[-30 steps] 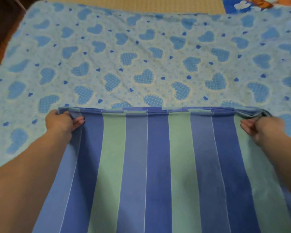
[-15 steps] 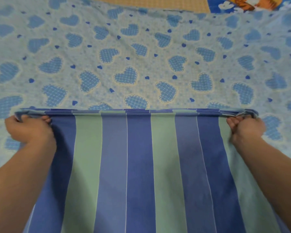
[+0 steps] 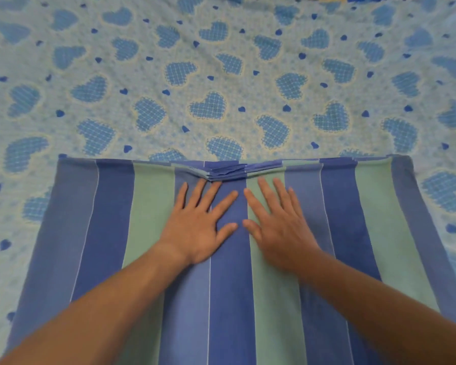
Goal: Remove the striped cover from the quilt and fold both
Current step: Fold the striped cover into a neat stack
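- Cover, smooth cloth in blue and green stripes, lies folded flat on the heart-printed quilt; stacked layers show at its far edge.
- Left hand and right hand press side by side mid-cover, fingers straight and spread.
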